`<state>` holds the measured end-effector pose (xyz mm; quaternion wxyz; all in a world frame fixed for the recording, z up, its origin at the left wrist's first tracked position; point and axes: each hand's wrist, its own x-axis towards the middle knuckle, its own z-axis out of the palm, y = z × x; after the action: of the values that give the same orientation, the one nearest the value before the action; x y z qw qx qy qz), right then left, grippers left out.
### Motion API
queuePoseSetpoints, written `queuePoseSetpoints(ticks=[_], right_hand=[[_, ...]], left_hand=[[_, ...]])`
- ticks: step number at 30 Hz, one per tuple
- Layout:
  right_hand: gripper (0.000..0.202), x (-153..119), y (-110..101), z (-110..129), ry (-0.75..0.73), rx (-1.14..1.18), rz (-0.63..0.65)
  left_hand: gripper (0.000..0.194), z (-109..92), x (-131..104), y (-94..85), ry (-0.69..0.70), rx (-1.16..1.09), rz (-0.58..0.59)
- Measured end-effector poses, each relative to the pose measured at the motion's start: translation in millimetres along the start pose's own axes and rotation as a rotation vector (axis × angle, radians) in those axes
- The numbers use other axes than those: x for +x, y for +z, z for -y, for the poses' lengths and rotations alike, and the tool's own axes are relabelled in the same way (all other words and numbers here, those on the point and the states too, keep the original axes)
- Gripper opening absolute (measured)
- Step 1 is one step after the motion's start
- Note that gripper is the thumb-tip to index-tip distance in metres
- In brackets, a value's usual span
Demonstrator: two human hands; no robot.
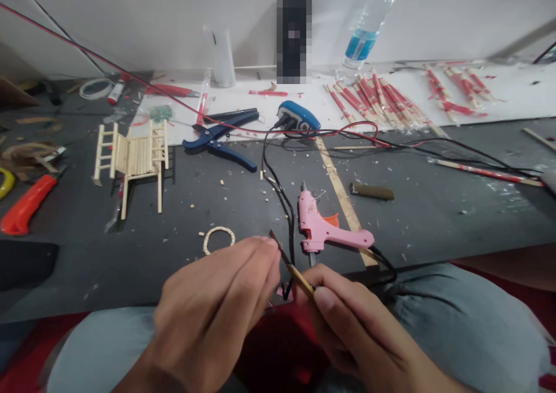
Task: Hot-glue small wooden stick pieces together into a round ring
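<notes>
My right hand (pixel 347 317) is closed around a thin craft knife (pixel 302 278) with a yellowish handle and a dark, pointed blade. The blade tip slants up to the left and meets the fingertips of my left hand (pixel 221 300). That hand has its fingers bent and pressed together; whatever lies in them is hidden behind the knuckles. Just beyond it, a small ring of pale wooden pieces (pixel 219 229) rests on the dark table (pixel 243 207). Close to my right hand lies a pink glue gun (pixel 315 222), nozzle pointing away from me.
At left stands a miniature stick chair (pixel 136 155), near an orange-handled tool (pixel 28 204). Blue cutters (pixel 221 144) and a blue device with plugs (pixel 299 117) lie farther back. Red-wrapped sticks (pixel 382 100) and a bottle (pixel 362 42) are behind. Cables cross the table.
</notes>
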<state>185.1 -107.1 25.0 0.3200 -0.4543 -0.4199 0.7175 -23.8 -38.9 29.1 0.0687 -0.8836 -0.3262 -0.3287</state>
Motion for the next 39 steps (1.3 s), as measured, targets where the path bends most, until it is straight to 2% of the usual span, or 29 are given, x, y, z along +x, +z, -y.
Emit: queuePoseSetpoints(ticks=[5,11,16,18,20,22,24,26,28,30,32,34,36,39], right_hand=[[0.05,-3,-5,1,0.023,-0.279,-0.032],[0.051,-4,-8,-5,0.037,-0.309,-0.056],[0.051,-4,-4,-4,0.049,-0.1,-0.049],[0.052,-4,-3,-1,0.08,0.031,-0.048],[0.053,-4,-3,2,0.108,0.131,-0.069],[0.053,-3,-4,2,0.144,0.2,-0.085],[0.051,-3,-8,0,0.161,0.192,-0.087],[0.047,-5,-12,-5,0.127,0.073,-0.102],[0.04,-7,-16,-11,0.052,-0.161,-0.161],[0.027,-9,-16,-20,-0.024,-0.437,-0.241],[0.015,-7,-12,-29,-0.103,-0.664,-0.295],[0.037,-3,-5,-39,-0.215,-0.822,-0.328],[0.057,3,5,-51,-0.331,-0.951,-0.343],[0.074,11,17,-67,-0.433,-1.088,-0.429]], left_hand=[[0.01,5,0,7.5,0.108,0.016,-0.026],[0.008,5,7,11.6,0.094,-0.006,0.01],[0.013,6,11,7.7,0.079,0.006,-0.02],[0.016,12,11,4.4,0.002,0.09,-0.048],[0.017,21,10,0.2,-0.139,0.18,-0.101],[0.016,30,8,-3.6,-0.233,0.166,-0.138],[0.02,33,5,-4.5,-0.226,0.065,-0.063],[0.025,30,-1,-1.1,-0.167,-0.022,0.074],[0.029,23,-8,6.3,-0.13,-0.052,0.201],[0.026,15,-17,16.0,-0.18,-0.076,0.27],[0.014,10,-23,25.8,-0.289,-0.114,0.268],[0.008,7,-26,34.5,-0.372,-0.149,0.242],[0.009,6,-26,41.4,-0.397,-0.155,0.241],[0.009,4,-25,48.9,-0.412,-0.118,0.228]])
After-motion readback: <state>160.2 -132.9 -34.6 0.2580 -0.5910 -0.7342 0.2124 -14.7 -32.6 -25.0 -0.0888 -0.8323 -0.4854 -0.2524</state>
